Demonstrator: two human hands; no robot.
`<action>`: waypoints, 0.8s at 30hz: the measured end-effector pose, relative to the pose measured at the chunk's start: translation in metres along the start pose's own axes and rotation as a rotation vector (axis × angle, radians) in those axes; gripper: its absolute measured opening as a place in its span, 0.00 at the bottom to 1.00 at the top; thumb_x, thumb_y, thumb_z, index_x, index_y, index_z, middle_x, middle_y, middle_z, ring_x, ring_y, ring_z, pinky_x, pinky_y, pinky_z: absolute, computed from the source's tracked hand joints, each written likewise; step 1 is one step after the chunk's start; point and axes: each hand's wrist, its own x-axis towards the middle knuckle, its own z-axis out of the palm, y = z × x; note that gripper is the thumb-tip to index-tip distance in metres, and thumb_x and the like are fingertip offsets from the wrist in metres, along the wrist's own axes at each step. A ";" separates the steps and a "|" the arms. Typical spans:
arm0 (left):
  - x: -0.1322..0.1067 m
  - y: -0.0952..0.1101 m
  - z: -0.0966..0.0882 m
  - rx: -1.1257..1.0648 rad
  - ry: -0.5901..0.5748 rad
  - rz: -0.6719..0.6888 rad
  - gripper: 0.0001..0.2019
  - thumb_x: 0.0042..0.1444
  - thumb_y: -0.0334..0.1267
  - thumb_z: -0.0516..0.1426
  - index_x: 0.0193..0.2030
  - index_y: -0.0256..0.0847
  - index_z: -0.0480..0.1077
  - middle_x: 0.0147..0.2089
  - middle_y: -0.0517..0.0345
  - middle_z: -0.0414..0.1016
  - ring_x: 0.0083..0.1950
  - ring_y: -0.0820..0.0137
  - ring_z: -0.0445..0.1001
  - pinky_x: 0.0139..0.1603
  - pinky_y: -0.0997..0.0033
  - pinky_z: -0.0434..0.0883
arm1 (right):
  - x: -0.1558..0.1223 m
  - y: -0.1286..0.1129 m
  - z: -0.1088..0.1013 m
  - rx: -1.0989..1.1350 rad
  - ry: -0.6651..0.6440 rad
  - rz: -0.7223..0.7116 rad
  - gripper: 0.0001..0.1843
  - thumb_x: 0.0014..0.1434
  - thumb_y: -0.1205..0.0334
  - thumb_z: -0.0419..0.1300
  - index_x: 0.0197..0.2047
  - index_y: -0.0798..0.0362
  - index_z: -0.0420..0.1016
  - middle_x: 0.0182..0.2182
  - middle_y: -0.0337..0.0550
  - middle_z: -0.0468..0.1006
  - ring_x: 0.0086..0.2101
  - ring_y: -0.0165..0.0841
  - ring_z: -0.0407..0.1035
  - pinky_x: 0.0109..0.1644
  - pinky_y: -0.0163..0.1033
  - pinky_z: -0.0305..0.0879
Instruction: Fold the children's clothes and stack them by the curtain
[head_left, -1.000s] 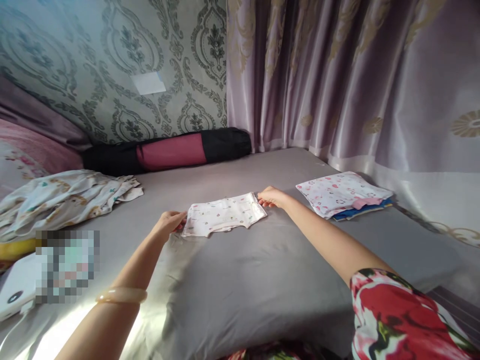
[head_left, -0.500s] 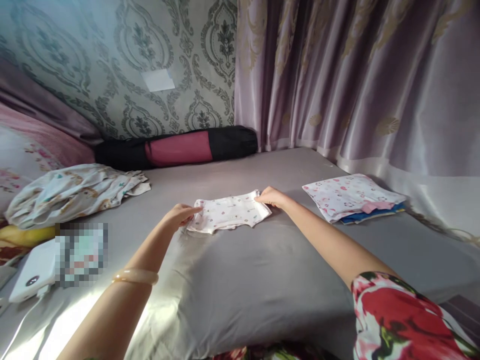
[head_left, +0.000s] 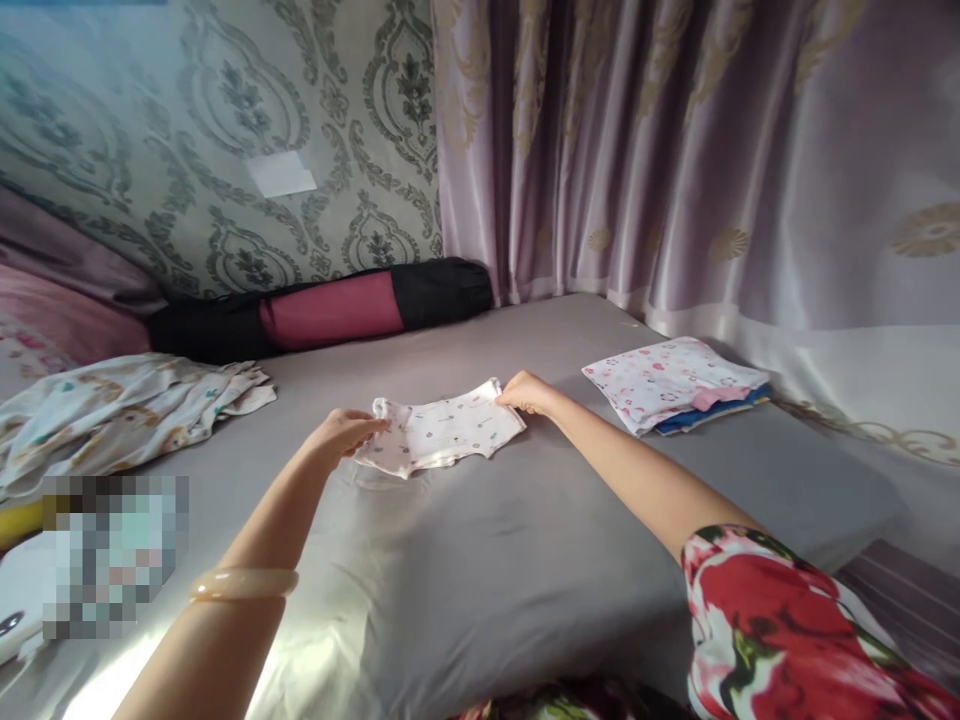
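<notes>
A small pair of white baby shorts point(head_left: 442, 430) with a scattered print is stretched between my hands, just over the grey bed sheet point(head_left: 510, 540). My left hand point(head_left: 346, 436), with a pale bangle point(head_left: 244, 583) further up the arm, pinches the left end of the waistband. At the right end, my right hand point(head_left: 529, 392) grips the other corner between thumb and fingers. The waistband side faces away from me and the two leg ends point toward me.
Folded clothes point(head_left: 675, 380), white with pink print over blue, lie stacked at the right. A crumpled printed cloth point(head_left: 142, 405) is at the left. A long black and maroon bag point(head_left: 330, 310) lies along the wall. Nearer left are a white device point(head_left: 26, 590) and a blurred-out item point(head_left: 124, 560).
The view has turned slightly to the right, so everything sits further left. Both hands keep hold of the shorts, whose waistband now dips a little in the middle.
</notes>
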 end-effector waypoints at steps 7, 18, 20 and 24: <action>-0.001 0.033 0.022 -0.157 -0.039 0.009 0.21 0.25 0.47 0.70 0.27 0.37 0.74 0.15 0.70 0.56 0.18 0.81 0.50 0.21 0.76 0.48 | -0.011 0.003 -0.026 0.161 0.016 0.099 0.10 0.49 0.71 0.60 0.17 0.57 0.70 0.07 0.31 0.58 0.11 0.22 0.52 0.17 0.28 0.49; 0.001 0.088 0.118 -0.284 -0.178 0.137 0.20 0.26 0.46 0.70 0.25 0.36 0.74 0.17 0.68 0.58 0.19 0.81 0.51 0.21 0.75 0.47 | -0.024 0.058 -0.123 0.087 0.231 0.225 0.08 0.51 0.71 0.59 0.22 0.62 0.75 0.07 0.35 0.61 0.11 0.23 0.54 0.17 0.28 0.51; -0.003 0.102 0.136 -0.300 -0.180 0.164 0.18 0.28 0.45 0.70 0.25 0.36 0.75 0.18 0.67 0.61 0.20 0.80 0.55 0.22 0.75 0.51 | -0.030 0.066 -0.143 0.034 0.261 0.266 0.07 0.51 0.70 0.60 0.24 0.62 0.76 0.07 0.34 0.60 0.11 0.23 0.53 0.18 0.29 0.52; -0.016 0.128 0.170 -0.343 -0.232 0.208 0.16 0.31 0.43 0.69 0.26 0.36 0.76 0.22 0.62 0.67 0.22 0.78 0.60 0.24 0.74 0.55 | -0.041 0.085 -0.179 -0.089 0.313 0.320 0.05 0.50 0.70 0.61 0.27 0.63 0.78 0.08 0.35 0.62 0.13 0.24 0.56 0.21 0.30 0.56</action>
